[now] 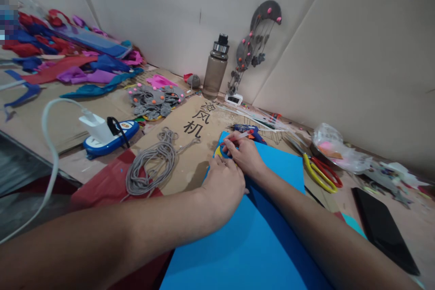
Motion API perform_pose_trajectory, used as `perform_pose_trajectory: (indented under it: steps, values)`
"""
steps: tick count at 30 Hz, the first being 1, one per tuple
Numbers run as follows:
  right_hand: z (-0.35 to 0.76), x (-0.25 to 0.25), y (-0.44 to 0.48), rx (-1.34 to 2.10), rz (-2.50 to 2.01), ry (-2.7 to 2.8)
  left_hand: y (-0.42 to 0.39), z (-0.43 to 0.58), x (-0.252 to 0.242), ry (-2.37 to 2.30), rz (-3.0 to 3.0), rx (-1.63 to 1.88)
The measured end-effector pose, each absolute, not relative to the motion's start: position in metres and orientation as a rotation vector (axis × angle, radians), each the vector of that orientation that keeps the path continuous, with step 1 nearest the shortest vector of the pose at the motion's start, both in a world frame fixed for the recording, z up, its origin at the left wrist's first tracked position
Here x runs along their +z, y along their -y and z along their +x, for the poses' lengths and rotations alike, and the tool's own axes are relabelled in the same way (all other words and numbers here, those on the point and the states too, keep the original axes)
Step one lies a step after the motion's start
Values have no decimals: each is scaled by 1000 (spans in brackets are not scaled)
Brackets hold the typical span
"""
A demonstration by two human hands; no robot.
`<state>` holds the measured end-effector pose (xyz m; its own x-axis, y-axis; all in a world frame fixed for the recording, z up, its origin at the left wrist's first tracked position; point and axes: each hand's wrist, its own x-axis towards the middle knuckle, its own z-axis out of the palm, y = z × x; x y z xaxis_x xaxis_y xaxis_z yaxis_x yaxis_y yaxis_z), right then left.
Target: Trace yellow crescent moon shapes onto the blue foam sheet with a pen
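A large blue sheet (pixel 234 253) lies on the table in front of me. Near its far left corner, my left hand (pixel 226 186) presses down with curled fingers on a small yellow curved piece (pixel 218 151), mostly covered by the hands. My right hand (pixel 245 154) touches it from the far side, its fingers closed around a thin pen (pixel 243 135) with a clear barrel and a red end. The pen's tip is hidden. A blue glue gun (pixel 248 131) lies just beyond that hand.
To the left are coiled grey cord (pixel 151 167), a blue-and-white power strip (pixel 110 140) and felt pieces with coloured dots (pixel 154 101). A bottle (pixel 215 70) stands at the back. Yellow-and-red-handled scissors (pixel 319 174) and a black phone (pixel 384 229) lie right.
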<state>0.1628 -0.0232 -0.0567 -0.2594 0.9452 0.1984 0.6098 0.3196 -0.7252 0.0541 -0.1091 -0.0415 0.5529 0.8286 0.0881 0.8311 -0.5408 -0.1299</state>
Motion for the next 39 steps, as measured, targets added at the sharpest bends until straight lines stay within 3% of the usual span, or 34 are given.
perform_pose_trajectory:
  steps: [39]
  values:
    - [164,-61,22,669,-1345,1936,109,55,-44,1435,-2596,-29]
